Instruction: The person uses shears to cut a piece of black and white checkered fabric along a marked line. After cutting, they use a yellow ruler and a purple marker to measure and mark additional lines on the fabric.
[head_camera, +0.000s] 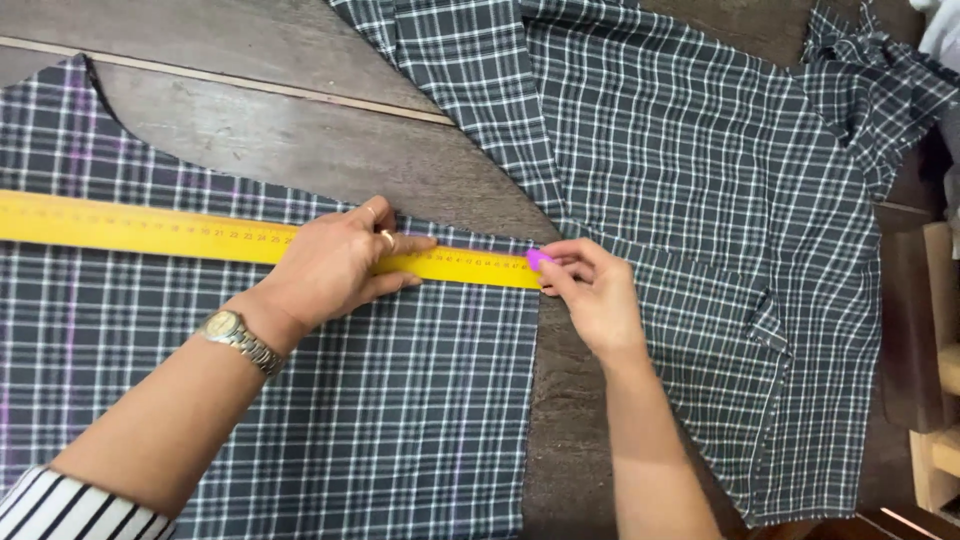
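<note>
The fingers of the left hand lie stretched out and flat, pressing down on a long yellow ruler with dark markings; one finger wears a ring, and a metal wristwatch sits on the wrist above a black-and-white striped sleeve. The right hand has its thumb and forefinger pinched shut on a small pink piece of tailor's chalk, whose tip touches the right end of the ruler.

From the head camera, the ruler lies level across a flat panel of dark checked fabric with white and purple lines, running from the left edge of the picture to the panel's right border. To the right, a second, larger piece of dark checked cloth is spread out, apart from the first, with a strip of the dark wooden table showing between them. A light wooden frame stands at the right edge.
</note>
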